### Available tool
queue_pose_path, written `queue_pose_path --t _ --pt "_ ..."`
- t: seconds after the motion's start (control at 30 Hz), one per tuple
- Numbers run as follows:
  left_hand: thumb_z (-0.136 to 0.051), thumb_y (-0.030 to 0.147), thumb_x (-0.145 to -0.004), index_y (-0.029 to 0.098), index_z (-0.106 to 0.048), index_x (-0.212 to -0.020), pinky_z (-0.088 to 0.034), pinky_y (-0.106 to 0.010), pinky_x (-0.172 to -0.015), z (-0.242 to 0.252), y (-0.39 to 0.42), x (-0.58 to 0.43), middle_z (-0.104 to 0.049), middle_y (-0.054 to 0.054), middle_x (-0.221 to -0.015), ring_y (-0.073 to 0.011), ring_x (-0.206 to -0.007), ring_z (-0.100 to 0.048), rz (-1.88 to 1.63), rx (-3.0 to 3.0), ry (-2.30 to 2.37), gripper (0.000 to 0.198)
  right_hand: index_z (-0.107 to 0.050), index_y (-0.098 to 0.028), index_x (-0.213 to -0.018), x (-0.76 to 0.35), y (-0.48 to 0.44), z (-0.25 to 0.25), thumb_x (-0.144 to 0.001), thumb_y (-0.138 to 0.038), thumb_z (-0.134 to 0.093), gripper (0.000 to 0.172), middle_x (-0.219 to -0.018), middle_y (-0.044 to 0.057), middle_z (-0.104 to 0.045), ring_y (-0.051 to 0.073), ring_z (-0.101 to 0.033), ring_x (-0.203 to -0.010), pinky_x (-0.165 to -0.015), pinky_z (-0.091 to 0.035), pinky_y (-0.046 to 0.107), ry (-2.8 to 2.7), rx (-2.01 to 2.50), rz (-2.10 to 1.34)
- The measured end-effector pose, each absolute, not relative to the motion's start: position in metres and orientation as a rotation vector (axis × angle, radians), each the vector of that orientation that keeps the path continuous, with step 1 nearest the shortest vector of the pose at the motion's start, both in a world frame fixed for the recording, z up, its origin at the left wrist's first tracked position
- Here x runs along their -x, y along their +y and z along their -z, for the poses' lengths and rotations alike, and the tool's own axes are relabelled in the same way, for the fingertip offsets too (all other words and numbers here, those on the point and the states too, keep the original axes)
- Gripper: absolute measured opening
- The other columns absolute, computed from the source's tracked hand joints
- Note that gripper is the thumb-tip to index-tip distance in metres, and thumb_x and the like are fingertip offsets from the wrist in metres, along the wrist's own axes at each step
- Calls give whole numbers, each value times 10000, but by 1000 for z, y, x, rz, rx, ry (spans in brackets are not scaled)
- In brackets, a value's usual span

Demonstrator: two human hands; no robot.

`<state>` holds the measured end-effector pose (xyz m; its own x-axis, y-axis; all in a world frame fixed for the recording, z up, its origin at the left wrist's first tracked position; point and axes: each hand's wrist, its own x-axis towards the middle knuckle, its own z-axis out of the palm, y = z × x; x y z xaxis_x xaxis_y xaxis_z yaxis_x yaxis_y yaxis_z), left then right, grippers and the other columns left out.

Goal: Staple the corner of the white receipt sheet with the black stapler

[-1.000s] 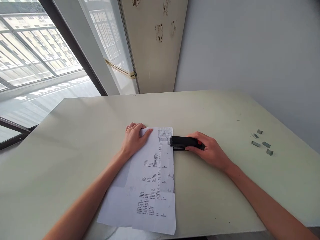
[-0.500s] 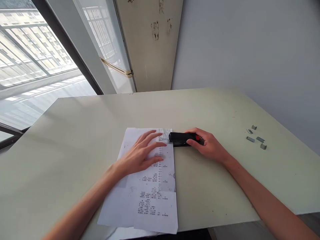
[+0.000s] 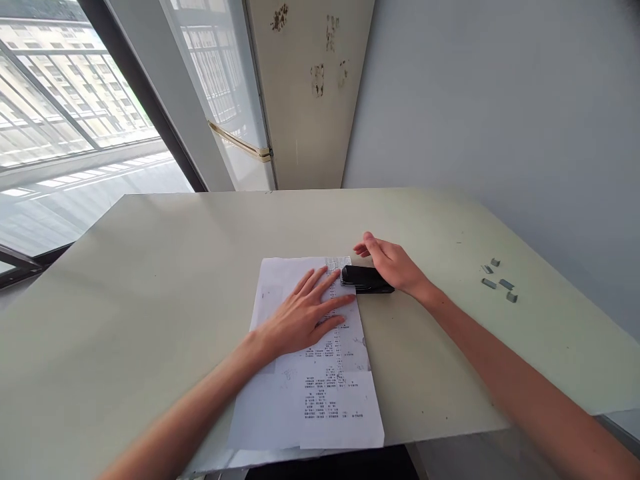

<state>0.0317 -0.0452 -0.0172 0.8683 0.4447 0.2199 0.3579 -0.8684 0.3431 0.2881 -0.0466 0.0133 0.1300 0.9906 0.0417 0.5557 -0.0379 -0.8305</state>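
Several printed sheets of paper [image 3: 273,417] lie stacked near the table's front edge, their upper right edge inside the jaws of a black stapler [image 3: 365,279]. Spread flat over the upper part of the sheets is my left hand [image 3: 307,313], fingers apart, fingertips close to the stapler's head. My right hand [image 3: 395,263] is on its side over the stapler's rear end and partly covers it. Its thumb points up and its fingers are loosely bent beyond the stapler, not wrapped round it. Whether the heel of this hand presses on the stapler I cannot tell.
Several short strips of staples [image 3: 506,284] lie scattered on the right of the pale table [image 3: 190,267]. A grey wall [image 3: 475,100] borders the table at the right. Behind it stands a cabinet-like panel [image 3: 310,133] with a gold handle [image 3: 240,141]; a window [image 3: 75,100] is at the left.
My right hand has loosened its grip round the stapler and turned onto its side over it. My left hand still lies flat on the sheets, whose near end has shifted right.
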Motion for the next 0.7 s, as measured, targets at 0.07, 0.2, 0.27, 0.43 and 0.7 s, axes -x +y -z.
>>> queue_pose_path --t 0.07,0.2,0.27,0.43,0.7 --pt "-489 483 -1095 383 -548 -1539 -225 -610 -1319 18 -46 -31 -204 3 -1769 -357 -1631 -178 -420 -2751 609 459 -752 -261 -962 -279 -39 -17 -1021 -788 -295 700 -1145 85 -786 299 -702 -1150 -1023 -520 461 -1588 1712 -687" --pt "-464 493 -1102 383 -539 -1545 -193 -598 -1328 20 -47 -28 -167 10 -1776 -345 -1637 -142 -416 -2754 641 463 -741 -287 -985 -265 -30 -19 -1039 -769 -235 701 -1155 73 -771 316 -664 -1208 -988 -510 453 -1722 1779 -611" --pt "-452 493 -1106 367 -543 -1546 -184 -597 -1330 21 -48 -27 -161 -5 -1777 -346 -1638 -127 -407 -2752 657 467 -734 -298 -1021 -260 -28 -18 -1041 -765 -225 691 -1144 73 -765 318 -660 -1210 -967 -510 447 -1768 1791 -597" --pt "-458 486 -1104 367 -548 -1542 -189 -590 -1330 25 -49 -26 -184 -3 -1773 -339 -1639 -131 -448 -2731 647 463 -725 -300 -1062 -255 -30 -16 -1050 -753 -197 695 -1169 82 -753 318 -620 -1285 -1011 -500 458 -1823 1803 -644" --pt "-475 488 -1099 367 -558 -1534 -200 -566 -1333 28 -48 -26 -202 -5 -1770 -345 -1632 -174 -467 -2702 635 460 -739 -295 -1116 -245 -32 -23 -1067 -713 -186 695 -1378 69 -705 345 -485 -1482 -1175 -414 543 -1855 1914 -680"
